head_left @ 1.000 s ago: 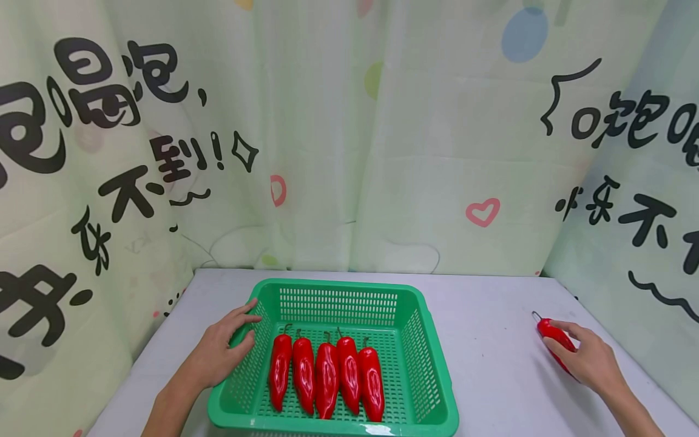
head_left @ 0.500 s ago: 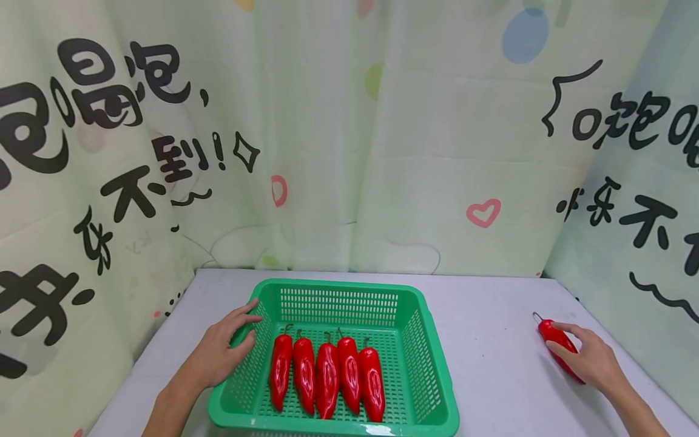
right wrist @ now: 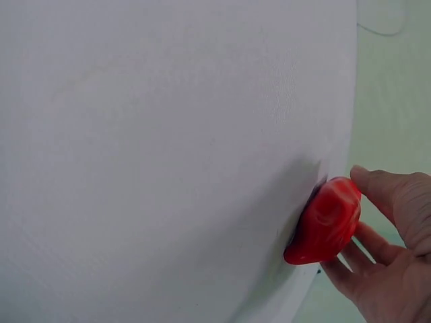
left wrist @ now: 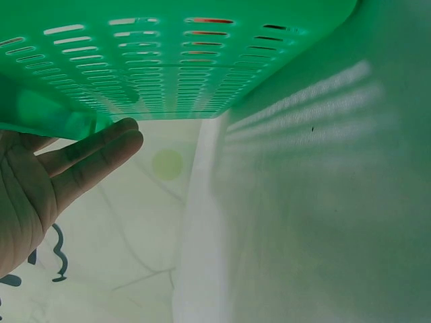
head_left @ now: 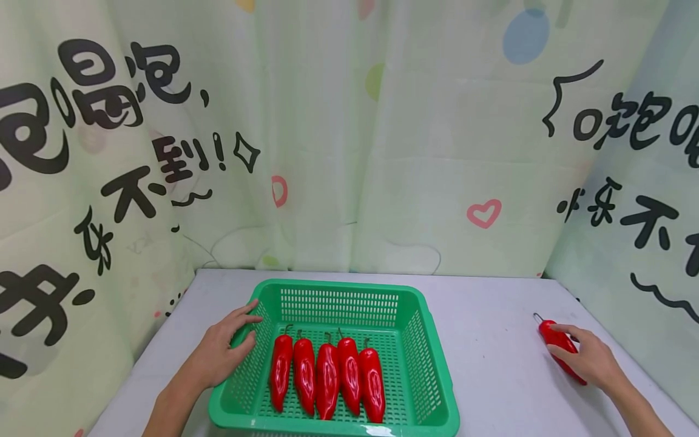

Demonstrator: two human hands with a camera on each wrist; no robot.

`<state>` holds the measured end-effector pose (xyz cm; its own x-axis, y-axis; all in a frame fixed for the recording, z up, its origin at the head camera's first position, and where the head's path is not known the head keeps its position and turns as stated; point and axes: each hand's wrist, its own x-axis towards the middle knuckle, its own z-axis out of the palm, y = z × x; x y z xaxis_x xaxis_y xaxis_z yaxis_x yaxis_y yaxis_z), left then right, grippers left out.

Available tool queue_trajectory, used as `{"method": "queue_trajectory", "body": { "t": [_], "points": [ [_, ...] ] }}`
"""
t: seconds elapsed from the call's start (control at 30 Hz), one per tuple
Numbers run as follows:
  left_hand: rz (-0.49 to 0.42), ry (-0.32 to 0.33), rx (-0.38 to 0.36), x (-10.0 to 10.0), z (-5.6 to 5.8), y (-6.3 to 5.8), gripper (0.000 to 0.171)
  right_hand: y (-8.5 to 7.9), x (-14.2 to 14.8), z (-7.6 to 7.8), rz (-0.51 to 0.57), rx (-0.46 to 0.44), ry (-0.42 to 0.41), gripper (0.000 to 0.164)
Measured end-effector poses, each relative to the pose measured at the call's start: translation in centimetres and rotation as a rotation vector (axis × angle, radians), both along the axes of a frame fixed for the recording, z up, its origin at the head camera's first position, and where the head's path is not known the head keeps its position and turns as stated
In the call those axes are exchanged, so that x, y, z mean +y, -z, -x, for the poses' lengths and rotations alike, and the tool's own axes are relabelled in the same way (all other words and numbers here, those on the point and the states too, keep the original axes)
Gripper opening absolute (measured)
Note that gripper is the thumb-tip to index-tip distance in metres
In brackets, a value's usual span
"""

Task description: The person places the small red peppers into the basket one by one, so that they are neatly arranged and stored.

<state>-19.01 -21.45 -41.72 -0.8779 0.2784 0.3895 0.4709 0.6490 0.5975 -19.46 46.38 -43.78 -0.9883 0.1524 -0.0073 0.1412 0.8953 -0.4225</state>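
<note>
A green slotted plastic basket (head_left: 433, 346) sits on the table, several glossy red chili peppers (head_left: 327, 379) lying side by side inside it, stems pointing away. My left hand (head_left: 221, 349) rests at its left rim, thumb and fingers touching the edge. In the left wrist view, two straight fingers of the left hand (left wrist: 34, 195) reach along the outside of the basket (left wrist: 158, 104). Far to the right, my right hand (head_left: 590, 358) grips another red chili pepper (head_left: 551, 334) at the tabletop. The right wrist view shows that pepper (right wrist: 328, 222) between thumb and fingers.
The white table (head_left: 491, 364) extends between the basket and the right hand. Pale curtains (head_left: 426, 152) with black lettering and coloured shapes hang behind the table and along both sides.
The right hand and its pepper have shifted very slightly rightward, and a little more of the pepper's lower end shows. The left hand and basket look unchanged.
</note>
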Motion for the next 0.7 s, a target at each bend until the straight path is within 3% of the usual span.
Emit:
{"method": "queue_trajectory", "body": {
  "t": [0.27, 0.7],
  "points": [
    [0.001, -0.002, 0.009, -0.01, 0.05, -0.04, 0.029, 0.06, 0.02, 0.25, 0.013, -0.044, 0.01, 0.073],
    [-0.004, -0.007, -0.003, 0.03, -0.07, -0.06, 0.029, 0.13, -0.12, 0.1, 0.018, -0.034, 0.008, 0.069]
  ]
}}
